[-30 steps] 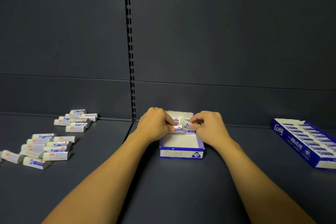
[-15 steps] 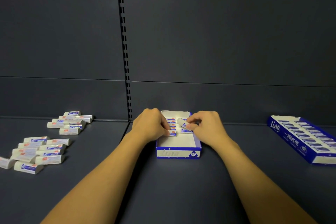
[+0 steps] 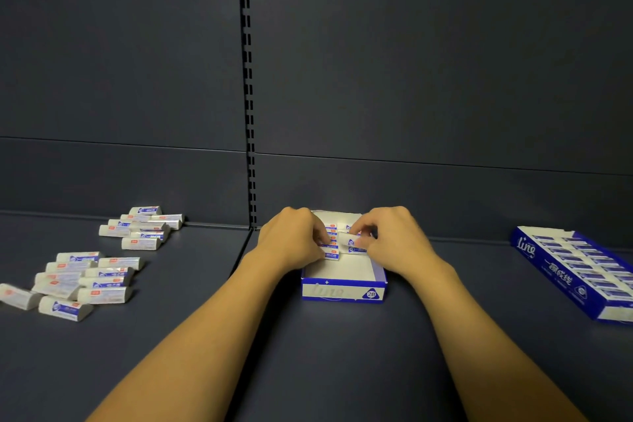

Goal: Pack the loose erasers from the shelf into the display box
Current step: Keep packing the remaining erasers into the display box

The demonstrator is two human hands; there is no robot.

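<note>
Both hands are down in the display box (image 3: 343, 290) at the centre of the frame, a blue-and-white carton sitting on the dark shelf (image 3: 308, 353). The right hand (image 3: 394, 240) has its fingertips pinched on one eraser (image 3: 349, 238), holding it tilted above the rows already packed at the far end of the box. The left hand (image 3: 291, 240) is curled over the box's left side, fingers pressing down on the packed erasers (image 3: 331, 254) there; I can't tell if it actually grips one. The two hands sit close together, nearly meeting over the box. The near half of the box shows bare white floor.

Over at the left of the frame, the loose erasers wait in two clusters: a far pile (image 3: 145, 228) near the back panel, and a near pile (image 3: 85, 279) lower left, with one more eraser cut off by the left edge. All lie flat on the shelf, well apart from the box.

At the right edge sits a second box (image 3: 579, 271), angled, with its rows filled.
</note>
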